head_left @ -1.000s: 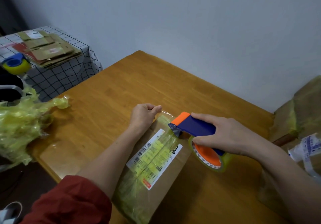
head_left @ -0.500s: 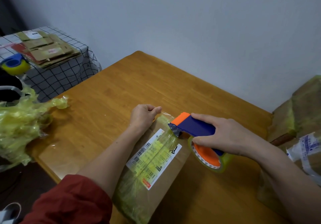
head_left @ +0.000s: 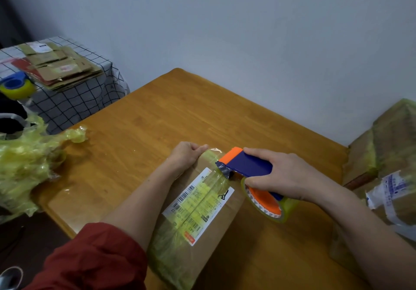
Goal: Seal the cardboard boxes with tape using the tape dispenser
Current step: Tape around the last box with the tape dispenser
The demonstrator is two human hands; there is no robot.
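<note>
Long brown cardboard box (head_left: 213, 235) flat on wooden table (head_left: 146, 132), long axis running out from body. Left hand (head_left: 186, 154) curled over far end, gripping it. Right hand (head_left: 281, 175) wrapped round blue-and-orange tape dispenser (head_left: 247, 168), nose on box top just beside left hand. Pull probably toward body along axis.

hand (head_left: 188, 154) (head_left: 283, 175) ×2 | tape dispenser (head_left: 249, 166) (head_left: 15, 86) ×2 | table (head_left: 157, 114) (head_left: 74, 100) ×2 | box (head_left: 225, 226) on table ×1
</note>
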